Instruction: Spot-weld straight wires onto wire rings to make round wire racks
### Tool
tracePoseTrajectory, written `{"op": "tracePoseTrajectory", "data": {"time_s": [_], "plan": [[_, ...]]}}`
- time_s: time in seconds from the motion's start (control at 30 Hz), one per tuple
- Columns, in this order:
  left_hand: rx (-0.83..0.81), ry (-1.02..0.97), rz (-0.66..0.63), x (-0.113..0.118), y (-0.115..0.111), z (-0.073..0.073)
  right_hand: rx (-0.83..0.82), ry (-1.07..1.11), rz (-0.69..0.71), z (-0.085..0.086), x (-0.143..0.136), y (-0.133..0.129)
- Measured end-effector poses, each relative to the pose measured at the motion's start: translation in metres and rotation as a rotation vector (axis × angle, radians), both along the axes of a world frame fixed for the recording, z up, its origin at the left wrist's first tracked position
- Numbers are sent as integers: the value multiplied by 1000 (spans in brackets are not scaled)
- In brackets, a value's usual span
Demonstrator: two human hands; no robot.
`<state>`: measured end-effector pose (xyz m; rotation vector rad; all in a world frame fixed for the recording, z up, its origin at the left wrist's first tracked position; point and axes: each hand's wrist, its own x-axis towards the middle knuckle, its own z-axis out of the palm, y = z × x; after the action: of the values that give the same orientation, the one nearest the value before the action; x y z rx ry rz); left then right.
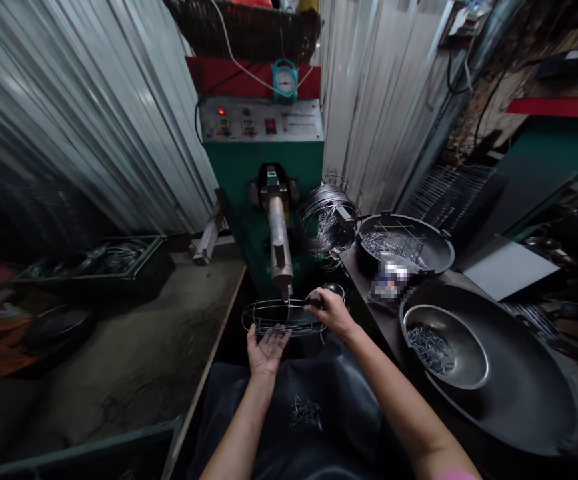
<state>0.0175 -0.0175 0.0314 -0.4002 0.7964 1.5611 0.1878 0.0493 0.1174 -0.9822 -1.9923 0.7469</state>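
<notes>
A dark sheet [289, 380] is spread at the near middle, and a small heap of short wire pieces [305, 412] is borne on it. At the near left, the rim of a green bin [109, 445] is seen. At the near right, a large dark pan [523, 380] is placed, with a metal bowl [469, 347] of short wire pieces set inside it.

Just beyond the dark sheet, an oblong wire frame [289, 327] is kept between the two hands, under the tip of a metal rod [279, 233]. The left hand [267, 352] is turned palm up, its fingers spread wide, and the frame's near left side is touched by it. The right hand [329, 311] is closed around a small dark piece [315, 299] at the frame's right end; whether the wire itself is also gripped cannot be told.

Farther right, a second dark pan [436, 250] is filled partly with wire pieces, and a blurred packet [391, 280] is seen by its near edge. A coil of wire [325, 193] is placed between that pan and a green machine [239, 163], from whose front the rod is projected. Above, a red lamp [221, 111] is lit on the control panel [299, 125]; a teal dial [285, 81] is mounted over it, below a woven basket [249, 33]. The scene is backed by corrugated metal sheeting [133, 100].
</notes>
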Motion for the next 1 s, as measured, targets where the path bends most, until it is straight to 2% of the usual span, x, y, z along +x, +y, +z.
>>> {"op": "tracePoseTrajectory", "data": {"time_s": [0.23,0.53,0.67,0.77,0.87,0.93,1.0], "plan": [[-28,-97,-56,-7,9,-2,83,-194,-65,4,-14,7],[-56,-64,-111,-10,11,-4,104,-273,-115,2,-14,7],[-51,-70,-132,-12,16,-3,74,-234,-104,7,-19,5],[-58,-60,-146,-15,19,0,-12,-35,-92,14,-17,-7],[-80,-34,-189,-19,16,3,-164,243,-213,15,19,-34],[-85,-9,-222,-20,10,3,-306,343,-348,10,65,-58],[-55,29,-252,-21,4,3,-456,412,-514,1,125,-88]]}}
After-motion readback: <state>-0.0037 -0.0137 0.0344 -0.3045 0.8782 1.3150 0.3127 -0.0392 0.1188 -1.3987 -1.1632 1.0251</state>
